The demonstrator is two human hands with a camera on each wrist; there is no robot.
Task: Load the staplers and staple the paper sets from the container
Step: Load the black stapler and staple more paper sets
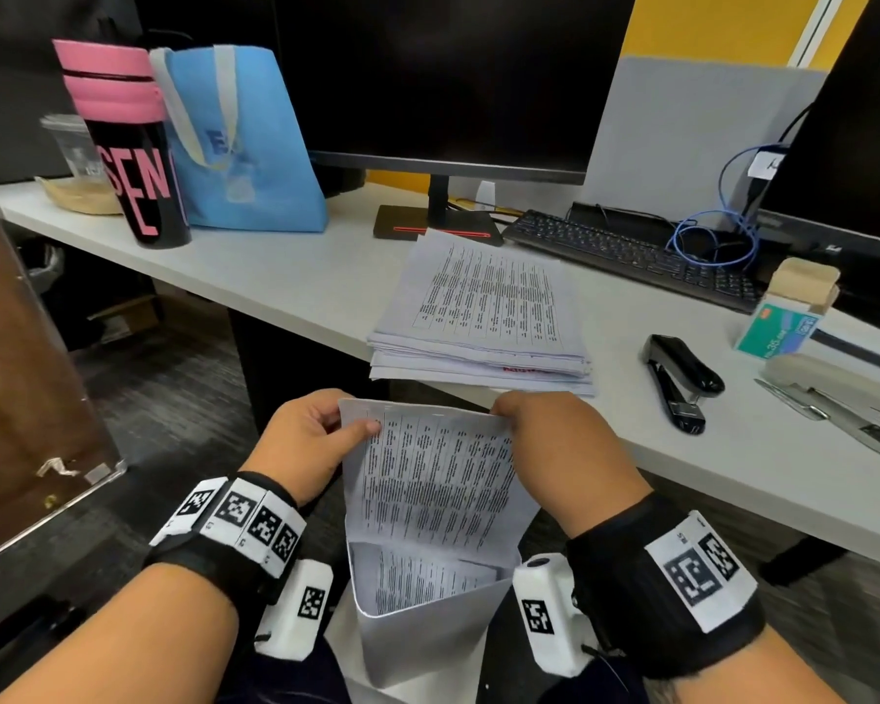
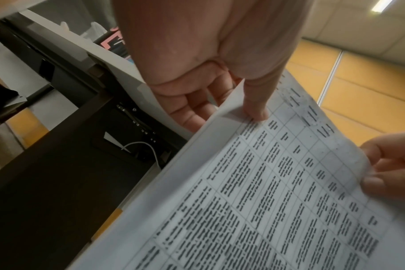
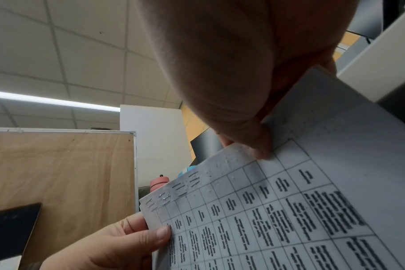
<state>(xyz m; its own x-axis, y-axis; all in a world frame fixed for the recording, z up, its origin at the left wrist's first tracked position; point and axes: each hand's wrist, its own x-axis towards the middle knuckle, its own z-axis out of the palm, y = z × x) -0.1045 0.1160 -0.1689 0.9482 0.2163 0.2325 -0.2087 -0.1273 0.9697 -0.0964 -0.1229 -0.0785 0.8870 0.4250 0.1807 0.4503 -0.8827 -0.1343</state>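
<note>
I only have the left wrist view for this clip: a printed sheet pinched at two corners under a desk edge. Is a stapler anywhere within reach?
Observer: Yes. A black stapler lies on the desk, apart from both hands.
Operator: Is that the only one?
Observer: No. A beige stapler sits further right, opened out, beside a green staple box.
Operator: Are there more papers than this sheet?
Observer: A stack of printed sheets rests at the desk's near edge, beyond the held paper set.
Operator: Whose fingers are at my right edge?
Observer: The right hand, pinching the top corner opposite the left hand.
</note>
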